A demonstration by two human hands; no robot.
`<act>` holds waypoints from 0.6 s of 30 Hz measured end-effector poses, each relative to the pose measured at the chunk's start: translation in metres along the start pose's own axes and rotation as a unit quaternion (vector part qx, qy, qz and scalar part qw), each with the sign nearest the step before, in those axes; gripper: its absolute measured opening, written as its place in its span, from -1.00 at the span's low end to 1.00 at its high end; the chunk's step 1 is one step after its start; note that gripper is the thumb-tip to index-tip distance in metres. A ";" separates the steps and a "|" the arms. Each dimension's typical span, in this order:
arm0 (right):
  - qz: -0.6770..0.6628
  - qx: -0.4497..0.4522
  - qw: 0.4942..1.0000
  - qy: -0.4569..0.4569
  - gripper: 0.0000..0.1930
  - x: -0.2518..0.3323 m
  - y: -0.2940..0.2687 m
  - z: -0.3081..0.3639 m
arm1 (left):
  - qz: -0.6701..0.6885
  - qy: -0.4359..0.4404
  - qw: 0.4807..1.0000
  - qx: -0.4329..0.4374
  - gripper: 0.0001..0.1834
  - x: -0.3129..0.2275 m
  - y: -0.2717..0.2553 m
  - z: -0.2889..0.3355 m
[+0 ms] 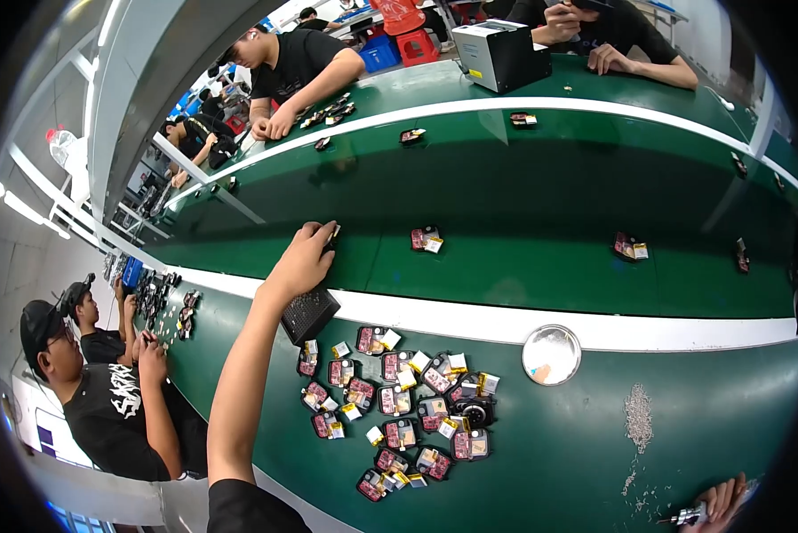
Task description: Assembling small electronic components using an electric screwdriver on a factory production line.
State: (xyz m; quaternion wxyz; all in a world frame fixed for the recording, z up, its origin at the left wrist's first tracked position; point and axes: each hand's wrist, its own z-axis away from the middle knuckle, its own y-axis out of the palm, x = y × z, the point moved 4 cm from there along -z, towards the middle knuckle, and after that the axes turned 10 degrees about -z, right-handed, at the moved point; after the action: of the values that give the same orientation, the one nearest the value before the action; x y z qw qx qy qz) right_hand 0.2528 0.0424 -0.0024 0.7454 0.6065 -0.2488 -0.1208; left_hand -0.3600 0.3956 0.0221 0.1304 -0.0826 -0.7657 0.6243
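Note:
My left arm stretches forward over the bench edge, and my left hand (301,262) is closed around a small electronic unit (331,236) above the green conveyor belt (506,280). Most of that unit is hidden by the fingers. At the lower right, my right hand (724,503) grips a screwdriver (690,515), its tip pointing left. A loose pile of small screws (638,417) lies beyond its tip. Between my arms, several open electronic units (395,401) with red-and-black casings and silver battery packs are spread across the green bench (541,453).
A black box (309,315) stands by my left forearm. Toward the right is a round shiny dish (551,354) near the white rail (434,318). More units, one of them mid-belt (426,239), lie on the conveyor. Co-workers sit left and across, near a black-and-white machine (497,56).

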 end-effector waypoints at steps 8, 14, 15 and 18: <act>0.013 0.072 0.997 -0.034 -0.88 0.032 -0.019 0.006 | -0.110 -0.025 0.992 0.053 -0.60 0.012 0.032 -0.014; -0.005 0.070 0.997 -0.013 -0.87 0.020 -0.020 -0.002 | -0.016 0.024 0.999 0.023 -0.63 -0.074 -0.002 -0.036; -0.008 0.076 0.997 -0.020 -0.86 0.023 -0.019 0.001 | 0.026 0.069 0.997 0.003 -0.62 -0.105 -0.009 -0.043; -0.021 0.045 0.999 -0.016 -0.87 0.022 -0.017 0.002 | 0.014 0.125 0.992 0.006 -0.61 -0.137 -0.006 -0.039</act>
State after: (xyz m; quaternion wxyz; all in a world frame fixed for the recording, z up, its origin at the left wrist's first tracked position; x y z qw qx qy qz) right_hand 0.2725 0.0267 -0.0135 0.7106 0.6425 -0.2531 -0.1349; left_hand -0.2174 0.3916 0.0217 0.2167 -0.1702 -0.7383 0.6156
